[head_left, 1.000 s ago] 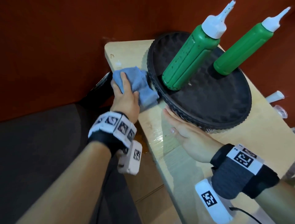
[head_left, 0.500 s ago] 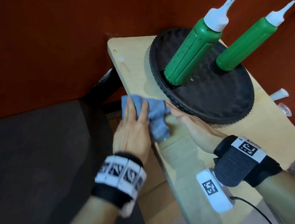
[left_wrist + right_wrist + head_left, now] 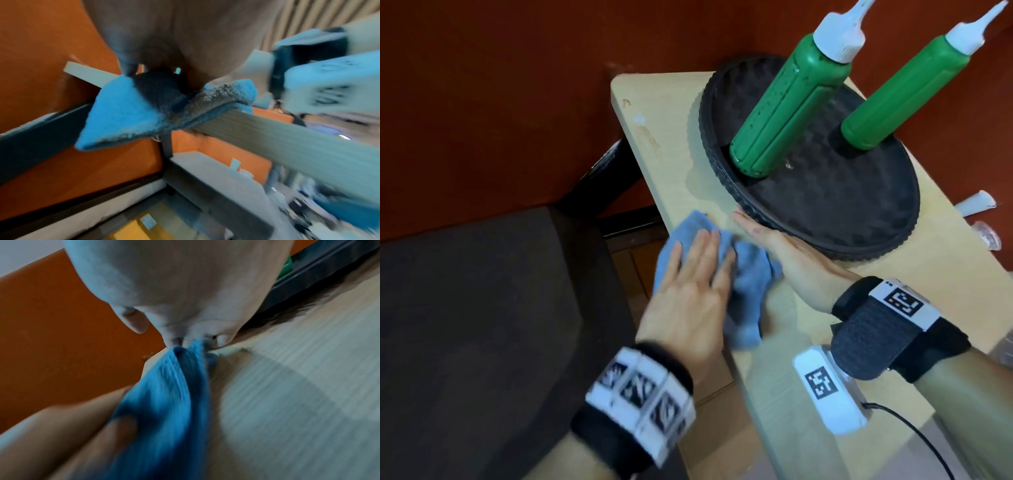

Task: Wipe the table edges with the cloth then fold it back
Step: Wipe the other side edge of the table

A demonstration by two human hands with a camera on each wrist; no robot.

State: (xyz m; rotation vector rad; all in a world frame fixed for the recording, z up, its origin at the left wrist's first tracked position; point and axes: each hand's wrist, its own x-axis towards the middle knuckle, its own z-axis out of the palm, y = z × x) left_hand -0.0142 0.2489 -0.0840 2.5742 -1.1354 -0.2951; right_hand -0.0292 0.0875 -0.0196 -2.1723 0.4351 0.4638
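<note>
The blue cloth (image 3: 743,287) looks soft, fuzzy and light, so it will bend and bunch up easily. It is best pressed flat with the whole hand, or picked up by a corner for folding. It lies bunched over the long left edge of the table (image 3: 667,130), at about 7 o'clock from the tray (image 3: 887,219), and one corner hangs off the side. The left hand (image 3: 688,298) lies flat on it with fingers straight, pressing down. The right hand (image 3: 791,260) is flat and open too, its side against the tray's bumpy black rim. The table is smooth pale wood. Two shiny green plastic bottles (image 3: 787,106) with white pointed tops stand on the round tray.
</note>
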